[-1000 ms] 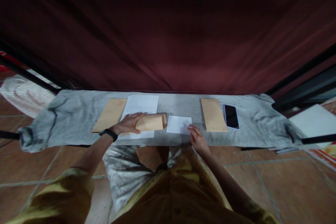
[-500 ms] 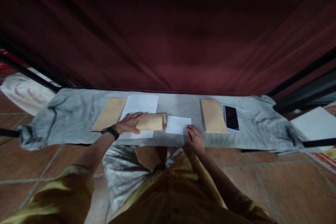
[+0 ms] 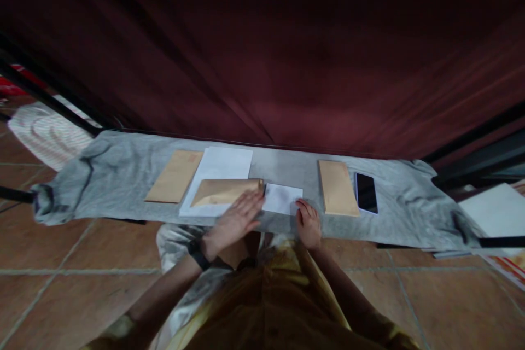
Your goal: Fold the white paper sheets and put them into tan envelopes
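Note:
My left hand (image 3: 241,214), with a dark band on its wrist, lies flat with fingers stretched over the right end of a brown envelope (image 3: 219,191). That envelope rests on white paper sheets (image 3: 227,161). My right hand (image 3: 308,223) has curled fingers closed at the right edge of a small folded white paper (image 3: 282,198). The folded paper lies on the grey cloth, its left edge beside the envelope's right end. My right thumb is mostly hidden.
Another brown envelope (image 3: 174,178) lies at the left of the grey cloth (image 3: 118,175). To the right are a brown envelope stack (image 3: 338,188) and a phone (image 3: 366,193). A dark red curtain (image 3: 262,65) hangs behind; black bars (image 3: 479,134) flank the cloth-covered surface.
My left hand has slid right along the brown envelope to its right end, uncovering its left part. My right hand stays at the folded paper's edge. The view has tilted slightly.

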